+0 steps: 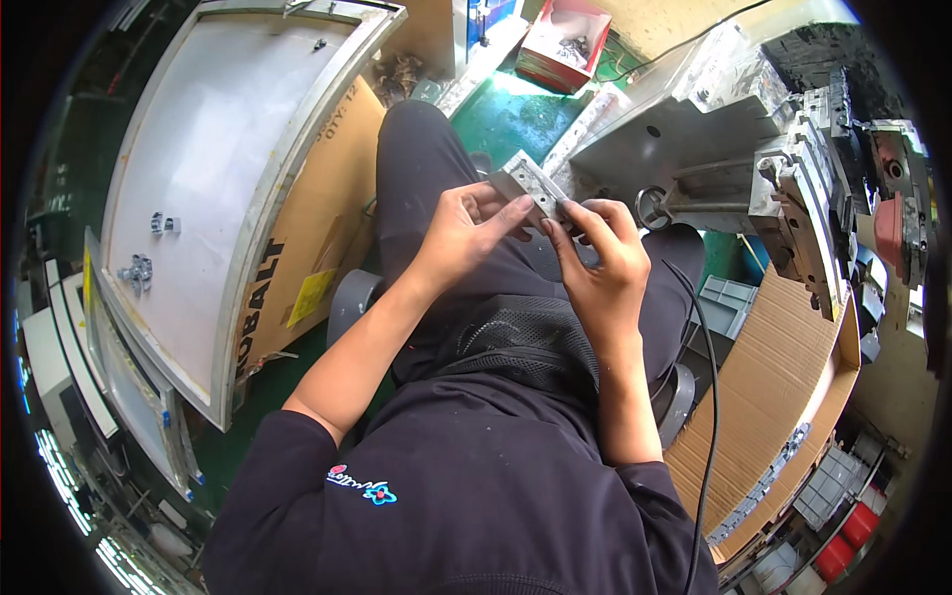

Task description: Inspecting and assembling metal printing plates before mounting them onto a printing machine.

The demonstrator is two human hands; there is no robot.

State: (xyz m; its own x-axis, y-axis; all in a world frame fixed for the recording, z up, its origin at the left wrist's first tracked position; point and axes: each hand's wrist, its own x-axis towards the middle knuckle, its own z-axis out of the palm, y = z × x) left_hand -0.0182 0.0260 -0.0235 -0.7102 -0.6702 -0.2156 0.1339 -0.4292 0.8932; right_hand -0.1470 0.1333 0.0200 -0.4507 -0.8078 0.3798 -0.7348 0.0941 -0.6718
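Between my two hands, above my lap, is a small grey metal block [531,184] with several round holes in its upper face. My left hand [464,236] is closed on the block's left side, with the thumb along its near edge. On the right end, the thumb and fingers of my right hand [603,250] pinch the same block. The block is tilted, and its underside and some of my fingertips are hidden.
A white framed panel [213,129] with small metal pieces on it stands at the left beside a cardboard box [312,213]. A grey machine [684,149] rises ahead to the right. An opened carton [759,397] and a black cable [712,436] are by my right side. Far ahead sits a red box [543,71].
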